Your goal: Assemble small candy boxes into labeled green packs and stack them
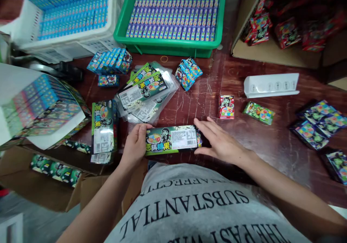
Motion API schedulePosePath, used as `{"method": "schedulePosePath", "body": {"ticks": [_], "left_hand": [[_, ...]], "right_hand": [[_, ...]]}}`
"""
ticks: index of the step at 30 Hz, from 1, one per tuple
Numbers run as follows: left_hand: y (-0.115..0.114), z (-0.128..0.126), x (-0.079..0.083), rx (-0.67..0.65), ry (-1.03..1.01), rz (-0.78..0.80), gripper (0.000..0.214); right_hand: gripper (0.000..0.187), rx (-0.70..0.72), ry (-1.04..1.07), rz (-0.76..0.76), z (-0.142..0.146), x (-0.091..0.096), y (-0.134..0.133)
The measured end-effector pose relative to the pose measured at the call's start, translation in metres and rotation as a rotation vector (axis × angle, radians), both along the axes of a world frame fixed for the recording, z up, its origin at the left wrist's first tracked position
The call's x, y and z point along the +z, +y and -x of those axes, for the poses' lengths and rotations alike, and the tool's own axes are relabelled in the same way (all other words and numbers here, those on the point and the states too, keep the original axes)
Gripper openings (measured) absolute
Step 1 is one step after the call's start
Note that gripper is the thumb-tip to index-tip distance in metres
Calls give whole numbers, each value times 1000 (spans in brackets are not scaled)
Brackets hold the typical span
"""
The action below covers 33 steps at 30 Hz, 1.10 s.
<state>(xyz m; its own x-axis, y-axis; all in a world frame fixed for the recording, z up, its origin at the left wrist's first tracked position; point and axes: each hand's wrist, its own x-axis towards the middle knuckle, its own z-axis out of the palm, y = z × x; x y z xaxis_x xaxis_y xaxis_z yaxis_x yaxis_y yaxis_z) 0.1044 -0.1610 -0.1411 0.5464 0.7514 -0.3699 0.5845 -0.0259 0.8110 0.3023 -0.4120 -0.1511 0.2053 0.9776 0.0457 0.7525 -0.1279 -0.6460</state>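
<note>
A flat, long candy package with a green-and-black printed face and a white barcode label lies across the front of my body. My left hand is closed on its left end, thumb along the top edge. Around the right end, my right hand has its thumb at the lower edge and its fingers at the upper edge. A small purple box end shows beside the right fingers. Just beyond lies a pile of clear plastic sleeves with similar printed cards. A like package rests left of my left hand.
Behind stand a green crate of purple boxes and a white crate of blue boxes. An open carton holds red boxes at right. Small red and green boxes lie near a white plastic holder.
</note>
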Motion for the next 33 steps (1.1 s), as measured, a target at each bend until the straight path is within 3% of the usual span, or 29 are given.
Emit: {"method": "schedulePosePath", "body": {"ticks": [4,9,12,16,24,27,30,31,33], "left_hand": [[-1,0,-1,6,-5,4,54],[2,-2,-2,20,44,-23,58],[2,-3,-3,29,43,-26,60],[-1,-2,-2,42,43,-35,60],[-7,-7,2,-15,74,-89,48],[-5,-8,2,68,101,-137,45],[-4,-9,3,104,153,-178,44],[-4,-10,4,84,166,-196,43],[-5,-13,5,47,153,-184,43]], "right_hand": [[110,22,-47,-20,-6,11,-3],[98,-194,-373,58,-81,29,-23],[79,-95,-375,118,-105,31,-29],[71,138,-123,81,-85,23,-23],[79,149,1,-29,-58,-2,-10],[75,8,-55,-76,-50,2,-15],[75,-353,-105,-190,-38,19,-21],[76,-393,-83,-216,-35,26,-21],[77,-247,22,-216,-31,37,-22]]}}
